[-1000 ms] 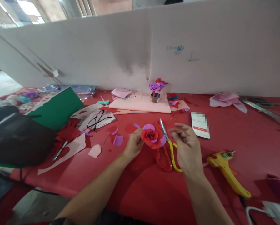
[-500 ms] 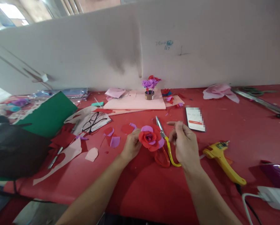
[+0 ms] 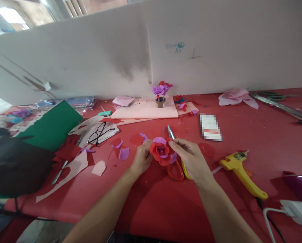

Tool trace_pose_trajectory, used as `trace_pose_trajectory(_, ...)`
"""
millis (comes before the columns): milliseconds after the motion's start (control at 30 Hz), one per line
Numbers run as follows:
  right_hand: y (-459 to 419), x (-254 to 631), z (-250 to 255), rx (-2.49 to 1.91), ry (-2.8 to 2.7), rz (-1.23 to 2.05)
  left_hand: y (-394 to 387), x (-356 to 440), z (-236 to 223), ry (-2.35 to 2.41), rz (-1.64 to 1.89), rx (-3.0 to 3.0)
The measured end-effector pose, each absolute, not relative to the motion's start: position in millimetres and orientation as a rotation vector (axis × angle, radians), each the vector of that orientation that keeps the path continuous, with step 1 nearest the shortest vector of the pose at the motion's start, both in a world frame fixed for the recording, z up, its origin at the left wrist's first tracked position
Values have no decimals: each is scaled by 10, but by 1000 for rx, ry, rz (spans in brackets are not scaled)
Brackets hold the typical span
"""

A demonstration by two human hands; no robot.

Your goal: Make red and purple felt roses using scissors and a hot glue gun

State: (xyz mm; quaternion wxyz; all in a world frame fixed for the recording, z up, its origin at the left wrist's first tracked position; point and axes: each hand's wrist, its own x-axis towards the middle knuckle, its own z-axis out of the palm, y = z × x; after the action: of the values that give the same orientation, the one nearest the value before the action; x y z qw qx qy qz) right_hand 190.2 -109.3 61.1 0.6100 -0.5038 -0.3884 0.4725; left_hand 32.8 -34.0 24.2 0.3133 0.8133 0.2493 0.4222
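Note:
A red and purple craft flower [image 3: 161, 151] faces me above the red table. My left hand [image 3: 144, 157] is closed on it from the left and behind; the fingertips are hidden by the petals. My right hand [image 3: 190, 157] pinches the flower's right outer petal between thumb and fingers. Under the flower and right hand lie scissors [image 3: 175, 170] with one red and one yellow handle, partly covered. Loose purple petals [image 3: 124, 154] and a red petal [image 3: 137, 139] lie left of the flower. Another red petal [image 3: 206, 149] rests right of my right hand.
A yellow glue gun [image 3: 243, 173] lies at the right, near a white plug adapter [image 3: 299, 212]. Beyond my hands are a phone [image 3: 211, 127] and a small pot of paper flowers [image 3: 160, 102]. Eyeglasses [image 3: 97, 133], paper scraps and a green sheet [image 3: 51, 126] lie left.
My right hand has moved left onto the flower and now grips its right petal. It now covers part of the scissors, and the red petal behind it has come into view.

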Motion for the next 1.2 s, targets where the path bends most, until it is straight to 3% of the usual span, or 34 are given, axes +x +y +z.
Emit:
trace_pose_trajectory(433,-1090,1883,629,-1211,-768,1033,-337,350,232,519,1073,2171)
trace_pose_trajectory(633,-1055,1955,656,-1289,-588,838,-279,329,84,665,1089,1957)
trace_pose_trajectory(933,-1077,1982,619,-1692,-1186,681,-14,154,126,930,1416,2054)
trace_pose_trajectory(1200,-1102,1894,564,-1647,-1158,685,-29,188,94,1031,1473,1986)
